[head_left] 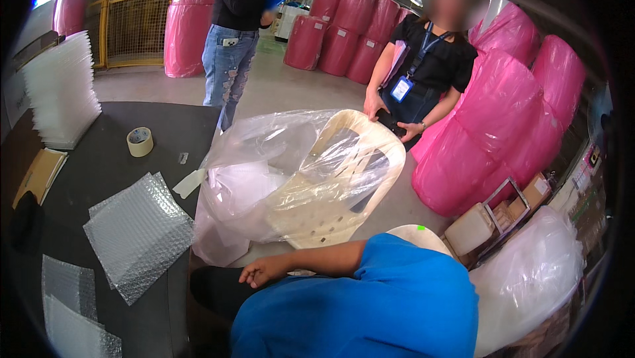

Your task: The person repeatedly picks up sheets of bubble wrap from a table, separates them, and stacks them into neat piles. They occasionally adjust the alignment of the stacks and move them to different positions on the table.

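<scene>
- Far on your left, a stack of white sheets (63, 87) stands at the edge of the dark worktop (112, 173).
- A roll of tape (139, 141) lies flat a bit further in, with nothing touching it.
- Closer to you, some bubble wrap (135, 232) lies flat on the worktop.
- Next comes a big clear plastic bag (245, 186). It is pulled partly over a cream plastic chair (344, 179).
- The chair is tipped on its side. Its long way runs from down near you up and to the right, and its back end points away from you.
- Your right hand (261, 270) reaches across from the right. It is just below the bag and the chair, near them but not touching. The fingers are loosely curled and hold nothing.
- The chair is up and a little to the right of that hand.
- I cannot see your left hand, so the right one is the one close to the chair.
- A person in black (430, 67) stands behind the chair, with hands near its top edge.
- Big pink rolls (503, 126) are piled on the right.
</scene>
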